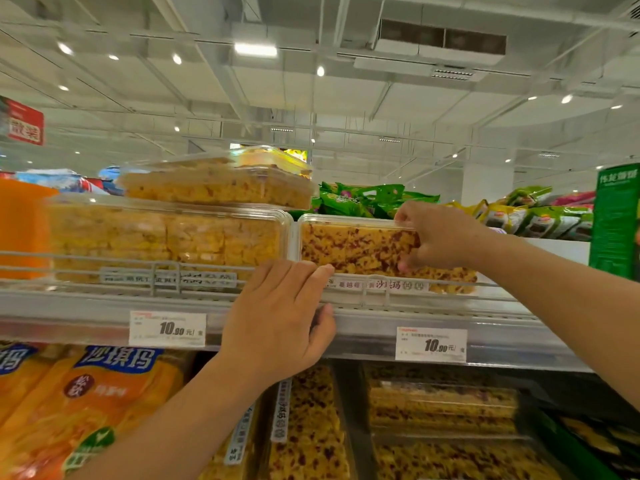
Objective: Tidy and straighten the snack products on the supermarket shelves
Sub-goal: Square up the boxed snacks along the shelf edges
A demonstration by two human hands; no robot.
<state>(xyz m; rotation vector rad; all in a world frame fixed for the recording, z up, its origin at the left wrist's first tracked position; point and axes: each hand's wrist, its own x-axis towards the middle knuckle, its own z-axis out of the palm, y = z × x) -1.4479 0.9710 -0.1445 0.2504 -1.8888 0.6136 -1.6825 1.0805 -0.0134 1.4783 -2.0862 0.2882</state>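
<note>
Right hand [437, 237] pinches the clear snack box [360, 249] at its end — left hand [277, 323] grips the shelf rail [104, 299]. Light, thin-walled plastic, likely crushable — best held by its edges.

I am in a supermarket aisle. Just under my left grip [277, 320] runs a metal shelf edge [104, 317] carrying printed price tags [167, 328] reading 10.90. Clear boxes of snack squares [166, 237] sit to its left, orange snack bags [86, 403] below it. Beyond my right grip [433, 237] lie green packets [360, 199]. High above both, strip lights [255, 49] and ducting cross an open ceiling.
</note>
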